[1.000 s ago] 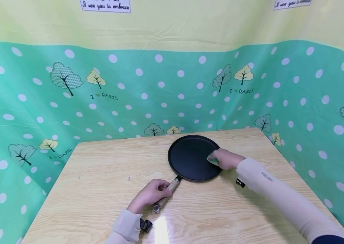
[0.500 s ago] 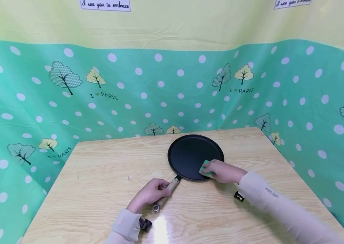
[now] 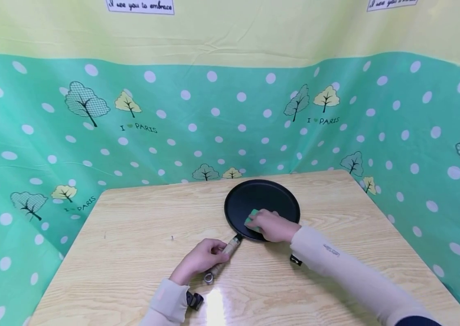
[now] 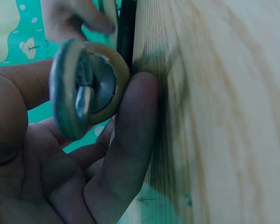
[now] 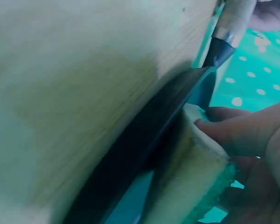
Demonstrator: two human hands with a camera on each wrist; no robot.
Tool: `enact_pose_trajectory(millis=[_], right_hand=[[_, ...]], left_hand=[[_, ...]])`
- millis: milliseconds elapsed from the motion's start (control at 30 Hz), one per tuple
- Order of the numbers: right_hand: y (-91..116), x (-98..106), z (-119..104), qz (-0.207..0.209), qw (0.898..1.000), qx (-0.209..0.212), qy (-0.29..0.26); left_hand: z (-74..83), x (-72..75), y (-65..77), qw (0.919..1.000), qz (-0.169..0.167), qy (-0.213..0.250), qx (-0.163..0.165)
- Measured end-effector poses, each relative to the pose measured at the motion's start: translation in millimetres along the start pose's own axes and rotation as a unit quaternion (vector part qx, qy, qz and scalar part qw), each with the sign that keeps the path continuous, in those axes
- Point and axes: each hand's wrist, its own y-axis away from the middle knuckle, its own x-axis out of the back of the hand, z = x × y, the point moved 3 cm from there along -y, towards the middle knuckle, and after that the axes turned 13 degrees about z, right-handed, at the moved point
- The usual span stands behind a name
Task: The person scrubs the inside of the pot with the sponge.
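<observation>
A round, black flat pan (image 3: 262, 197) lies on the wooden table, its wooden handle (image 3: 231, 247) pointing toward the near left. My left hand (image 3: 204, 259) grips that handle between thumb and fingers; the metal hanging ring (image 4: 67, 91) at its end fills the left wrist view. In my right hand (image 3: 272, 225) is a sponge (image 3: 253, 220), pinched by thumb and fingers against the near part of the pan's surface. The right wrist view shows the sponge's pale body (image 5: 186, 172) and rough green layer (image 5: 219, 191) beside the pan's dark rim (image 5: 135, 140).
The light wooden table (image 3: 144, 226) stands against a green and yellow cloth backdrop (image 3: 172, 113) with white dots and printed trees. The cloth rises along the table's back and both sides. A tiny dark mark (image 3: 172, 237) shows on the tabletop.
My right hand has swept the sponge leftward over the pan, from its right side toward the handle end. My left hand and the pan have stayed in place.
</observation>
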Motion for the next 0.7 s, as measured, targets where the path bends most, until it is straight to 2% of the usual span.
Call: enact_pose_trajectory(millis=[167, 367, 533, 700], right_hand=[[-39, -9, 5, -0.002, 1.000, -0.020, 0.010], [-78, -7, 21, -0.014, 0.998, -0.061, 0.012], [-88, 3, 41, -0.010, 0.995, -0.094, 0.013], [-79, 14, 62, -0.006, 0.994, -0.111, 0.021]], left_hand=[[-1.0, -0.9, 0.5, 1.0000, -0.004, 0.000, -0.004], [-2.8, -1.7, 0.3, 1.0000, -0.009, -0.001, -0.001], [-0.5, -0.8, -0.6, 0.9999, -0.007, -0.008, -0.002], [0.9, 1.0, -0.5, 1.0000, -0.002, -0.006, -0.003]])
